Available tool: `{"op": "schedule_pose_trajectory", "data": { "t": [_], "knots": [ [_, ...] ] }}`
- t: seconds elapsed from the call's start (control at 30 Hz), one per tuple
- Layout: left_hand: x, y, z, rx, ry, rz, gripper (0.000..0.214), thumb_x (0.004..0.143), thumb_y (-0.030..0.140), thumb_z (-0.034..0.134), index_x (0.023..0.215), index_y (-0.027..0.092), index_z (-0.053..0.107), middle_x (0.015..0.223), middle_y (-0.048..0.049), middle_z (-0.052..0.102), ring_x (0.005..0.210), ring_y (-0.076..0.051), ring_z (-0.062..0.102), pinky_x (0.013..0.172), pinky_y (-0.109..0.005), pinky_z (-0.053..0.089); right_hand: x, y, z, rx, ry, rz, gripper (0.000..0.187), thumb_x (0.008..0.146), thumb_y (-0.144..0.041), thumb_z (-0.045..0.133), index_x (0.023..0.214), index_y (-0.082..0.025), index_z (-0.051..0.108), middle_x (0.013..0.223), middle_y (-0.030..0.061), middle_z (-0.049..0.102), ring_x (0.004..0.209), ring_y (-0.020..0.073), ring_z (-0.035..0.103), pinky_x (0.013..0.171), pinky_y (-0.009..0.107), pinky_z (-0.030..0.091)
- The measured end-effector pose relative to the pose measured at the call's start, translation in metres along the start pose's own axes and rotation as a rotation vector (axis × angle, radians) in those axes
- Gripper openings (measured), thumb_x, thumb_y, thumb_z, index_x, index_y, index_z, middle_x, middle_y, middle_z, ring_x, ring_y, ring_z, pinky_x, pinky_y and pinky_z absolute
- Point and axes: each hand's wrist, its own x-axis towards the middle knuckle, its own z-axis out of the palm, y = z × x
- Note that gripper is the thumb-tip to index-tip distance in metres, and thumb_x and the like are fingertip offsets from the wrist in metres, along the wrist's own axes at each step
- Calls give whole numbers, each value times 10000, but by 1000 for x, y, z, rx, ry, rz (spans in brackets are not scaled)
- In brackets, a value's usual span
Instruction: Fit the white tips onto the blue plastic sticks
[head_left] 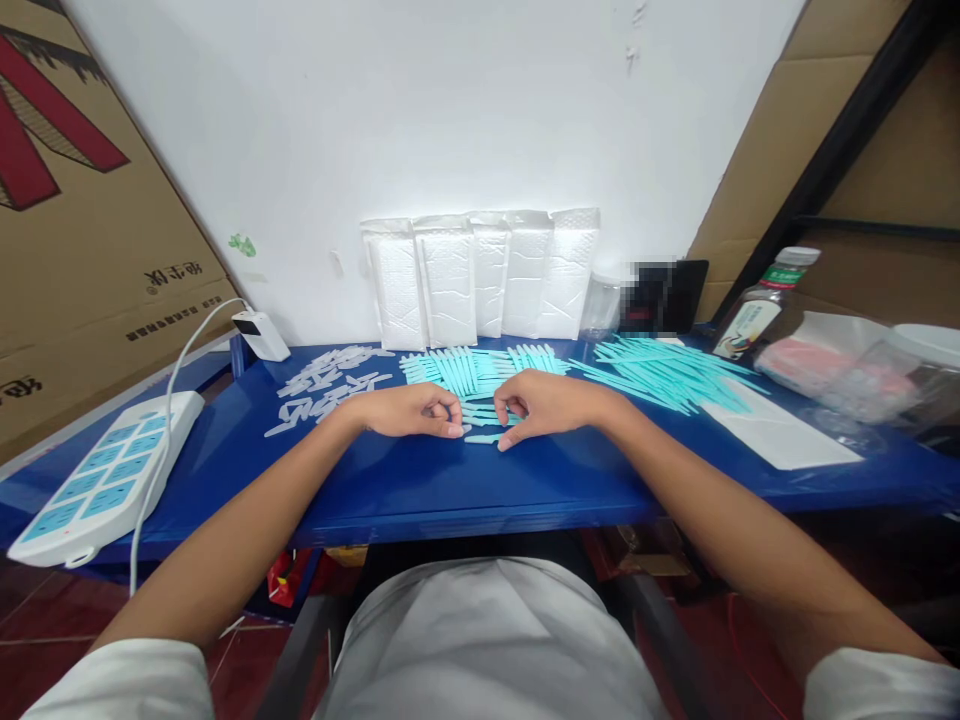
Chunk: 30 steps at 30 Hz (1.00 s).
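My left hand (420, 410) is closed in a pinch over the middle of the blue table, with the pale tip of a small clear plastic piece (466, 429) showing at its fingertips. Facing it, my right hand (551, 405) has thumb and finger curled onto the end of a slim teal stick (484, 438). A gap separates the two hands. Just behind them lie rows of teal sticks with clear ends (457, 370). Loose clear plastic pieces (330, 375) are scattered left of my left hand. Right of my right hand spreads a heap of plain teal sticks (660, 370).
White padded envelopes (450, 280) lean on the wall. At left are a power strip (112, 470) with a cable and a small white charger (260, 335). On the right stand a bottle (765, 300), a clear jar (601, 303) and plastic bags; a white sheet (787, 435) lies nearby.
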Motion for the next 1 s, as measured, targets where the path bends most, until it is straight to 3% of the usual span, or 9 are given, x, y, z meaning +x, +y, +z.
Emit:
{"op": "schedule_pose_trajectory", "data": {
  "t": [0.07, 0.2, 0.33, 0.5, 0.63, 0.77, 0.9, 1.0],
  "knots": [
    [1, 0, 0, 2, 28, 3, 429, 898, 594, 659, 942, 169, 699, 696, 11, 554, 601, -118, 416, 581, -243, 331, 1, 0, 1, 9, -29, 15, 426, 784, -605, 790, 853, -189, 727, 723, -11, 589, 626, 130, 485, 581, 263, 275],
    [4, -2, 2, -64, 149, -6, 426, 904, 592, 656, 935, 167, 647, 618, 40, 460, 544, -101, 331, 525, -240, 268, 7, -1, 7, -45, 34, 18, 369, 841, -540, 771, 840, -176, 713, 705, -6, 584, 635, 131, 478, 601, 266, 262],
    [9, -5, 7, -194, 222, -23, 431, 914, 612, 649, 965, 188, 585, 569, 77, 364, 497, -90, 269, 473, -233, 216, 10, 0, 7, -42, 202, 7, 370, 895, -533, 727, 852, -166, 698, 693, 1, 600, 637, 133, 492, 618, 267, 290],
    [16, -5, 17, -286, 292, -3, 433, 916, 619, 653, 962, 198, 560, 578, 83, 368, 482, -77, 278, 457, -212, 215, 12, -3, 10, 219, 435, -50, 334, 939, -480, 675, 1046, -168, 728, 828, 39, 714, 731, 153, 609, 694, 268, 419],
    [22, -7, 24, -430, 298, -4, 449, 900, 632, 672, 940, 211, 520, 595, 86, 368, 476, -71, 279, 441, -198, 215, 17, -7, 17, 374, 473, -101, 353, 893, -489, 722, 1012, -158, 741, 862, 55, 731, 763, 160, 641, 703, 270, 474],
    [26, -10, 28, -593, 330, -27, 493, 936, 695, 566, 896, 210, 486, 624, 70, 385, 468, -66, 257, 424, -197, 199, 19, -6, 17, 440, 511, -81, 387, 851, -512, 759, 981, -148, 741, 844, 51, 732, 659, 132, 608, 653, 270, 484],
    [28, -9, 31, -597, 306, -47, 545, 950, 728, 496, 924, 187, 554, 586, 79, 331, 455, -73, 239, 416, -203, 199, 19, -4, 14, 451, 509, -68, 346, 887, -469, 720, 1020, -154, 769, 846, 50, 743, 641, 132, 600, 622, 264, 482],
    [28, -6, 33, -561, 242, -5, 532, 945, 709, 532, 900, 181, 575, 580, 77, 327, 461, -73, 255, 427, -203, 219, 21, -4, 18, 417, 521, -87, 314, 931, -433, 660, 1041, -167, 785, 974, 74, 760, 737, 151, 631, 668, 270, 495]
  ]
}}
